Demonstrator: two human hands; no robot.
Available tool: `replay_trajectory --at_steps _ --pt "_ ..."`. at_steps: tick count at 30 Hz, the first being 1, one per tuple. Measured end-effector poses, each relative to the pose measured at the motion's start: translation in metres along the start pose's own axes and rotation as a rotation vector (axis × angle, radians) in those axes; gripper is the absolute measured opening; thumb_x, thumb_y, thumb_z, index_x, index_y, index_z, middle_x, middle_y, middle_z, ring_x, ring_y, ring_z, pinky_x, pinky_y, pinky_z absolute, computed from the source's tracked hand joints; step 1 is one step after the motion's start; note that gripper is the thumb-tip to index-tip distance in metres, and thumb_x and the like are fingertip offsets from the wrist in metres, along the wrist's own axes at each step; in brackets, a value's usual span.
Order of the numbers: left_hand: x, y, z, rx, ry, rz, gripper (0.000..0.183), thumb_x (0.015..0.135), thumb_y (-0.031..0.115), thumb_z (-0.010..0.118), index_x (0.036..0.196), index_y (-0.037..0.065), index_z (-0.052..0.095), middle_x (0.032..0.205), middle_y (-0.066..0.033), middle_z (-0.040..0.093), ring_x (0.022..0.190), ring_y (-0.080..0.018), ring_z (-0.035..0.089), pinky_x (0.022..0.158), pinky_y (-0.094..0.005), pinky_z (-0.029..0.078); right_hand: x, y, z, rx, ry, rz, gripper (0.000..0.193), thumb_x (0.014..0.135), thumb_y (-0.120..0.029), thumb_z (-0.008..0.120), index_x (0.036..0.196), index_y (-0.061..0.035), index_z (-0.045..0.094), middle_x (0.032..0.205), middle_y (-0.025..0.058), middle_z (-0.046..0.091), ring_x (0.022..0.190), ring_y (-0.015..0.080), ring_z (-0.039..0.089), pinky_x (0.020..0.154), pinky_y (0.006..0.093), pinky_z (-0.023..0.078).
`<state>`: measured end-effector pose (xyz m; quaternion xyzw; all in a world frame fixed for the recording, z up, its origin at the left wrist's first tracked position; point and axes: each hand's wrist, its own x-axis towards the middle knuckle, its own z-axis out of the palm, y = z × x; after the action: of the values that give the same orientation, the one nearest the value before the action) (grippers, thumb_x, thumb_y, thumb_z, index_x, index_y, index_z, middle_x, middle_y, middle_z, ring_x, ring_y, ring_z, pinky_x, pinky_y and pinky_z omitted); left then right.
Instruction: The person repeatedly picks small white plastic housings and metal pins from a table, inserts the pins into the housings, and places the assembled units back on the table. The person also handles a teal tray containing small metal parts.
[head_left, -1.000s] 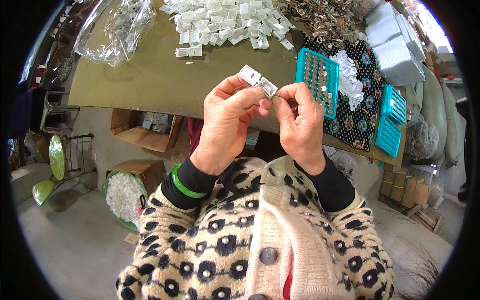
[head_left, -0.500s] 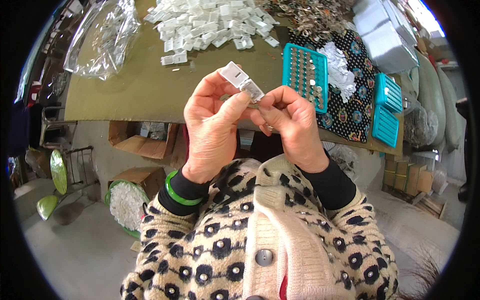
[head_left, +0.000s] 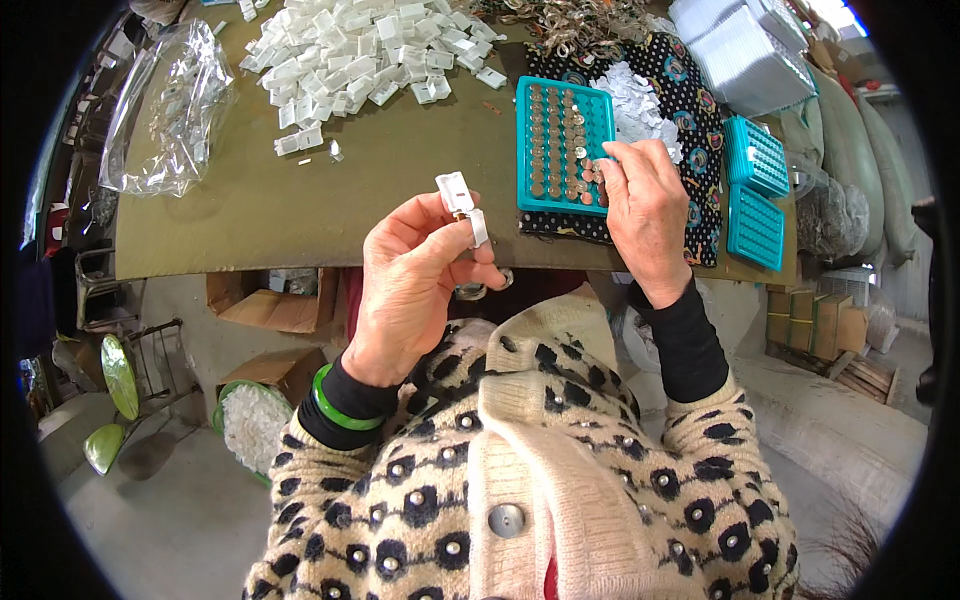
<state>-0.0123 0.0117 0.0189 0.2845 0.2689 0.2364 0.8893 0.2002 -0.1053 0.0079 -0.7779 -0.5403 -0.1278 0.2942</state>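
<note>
My left hand [head_left: 405,270] pinches a small white hinged plastic case [head_left: 456,195] between thumb and fingers, its lid swung up. Under those fingertips show shiny round metal edges, too partly hidden to name. My right hand [head_left: 648,205] reaches over the right side of a teal tray [head_left: 524,150]. Its thumb and fingertips are bent together at the small round metal discs [head_left: 553,140] standing in rows there; whether a disc is between them is hidden. Beyond my left hand a loose white case [head_left: 299,140] lies near a big heap of white cases [head_left: 350,55].
A clear plastic bag [head_left: 165,120] lies at the left. Behind the tray are white paper scraps [head_left: 635,100] on a dotted cloth [head_left: 700,190] and a tangled heap of small metallic pieces [head_left: 590,25]. White stacks [head_left: 745,65] and more teal trays [head_left: 755,228] stand at the right.
My right hand has left the white case and moved right to the teal tray. My left hand keeps the case, lowered slightly and turned more upright. The view has shifted a little.
</note>
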Motion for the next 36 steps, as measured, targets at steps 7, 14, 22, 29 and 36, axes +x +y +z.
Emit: replay_trajectory --at_steps 7,14,22,29,36 --pt "0.002 0.001 0.005 0.05 0.001 -0.039 0.015 0.085 -0.001 0.059 0.1 -0.001 0.061 0.086 -0.0057 0.059 0.067 -0.0136 0.055 0.049 -0.0258 0.046 0.006 0.007 -0.001 0.174 -0.143 0.088 0.005 0.086 -0.005 0.066 0.088 -0.0015 0.063 0.085 0.0104 0.057 0.076 0.0279 0.06 0.068 0.039 0.049" --pt "0.011 -0.005 0.004 0.052 -0.022 -0.013 0.015 0.085 -0.002 0.06 0.1 -0.001 0.062 0.087 -0.0074 0.063 0.071 -0.0158 0.061 0.062 -0.0324 0.058 0.013 0.012 -0.001 0.235 -0.185 0.063 0.008 0.085 -0.003 0.066 0.088 -0.0019 0.059 0.082 0.0099 0.058 0.075 0.0274 0.06 0.067 0.0387 0.048" --pt "0.016 -0.005 0.008 0.07 -0.035 -0.014 0.029 0.09 -0.005 0.063 0.118 -0.005 0.062 0.1 -0.0124 0.067 0.089 -0.0235 0.071 0.078 -0.0371 0.063 0.011 -0.019 -0.015 0.609 -0.085 0.242 0.007 0.087 0.004 0.065 0.093 0.0007 0.063 0.085 0.0091 0.064 0.069 0.0165 0.063 0.063 0.0275 0.05" --pt "0.014 -0.003 0.015 0.107 -0.004 0.021 0.03 0.088 -0.006 0.065 0.118 -0.006 0.062 0.099 -0.0141 0.068 0.084 -0.0242 0.072 0.074 -0.0343 0.063 0.014 -0.045 -0.018 0.646 -0.093 0.063 0.011 0.086 0.004 0.068 0.095 -0.0008 0.066 0.09 0.0087 0.064 0.077 0.0182 0.063 0.067 0.028 0.051" --pt "0.013 -0.003 0.013 0.147 -0.012 0.008 0.028 0.087 -0.006 0.066 0.115 -0.006 0.062 0.098 -0.0159 0.07 0.082 -0.0232 0.072 0.07 -0.0321 0.062 0.01 -0.057 -0.014 0.618 -0.087 -0.03 0.014 0.083 0.005 0.07 0.094 0.0002 0.064 0.089 0.0106 0.064 0.078 0.0234 0.064 0.068 0.0307 0.052"
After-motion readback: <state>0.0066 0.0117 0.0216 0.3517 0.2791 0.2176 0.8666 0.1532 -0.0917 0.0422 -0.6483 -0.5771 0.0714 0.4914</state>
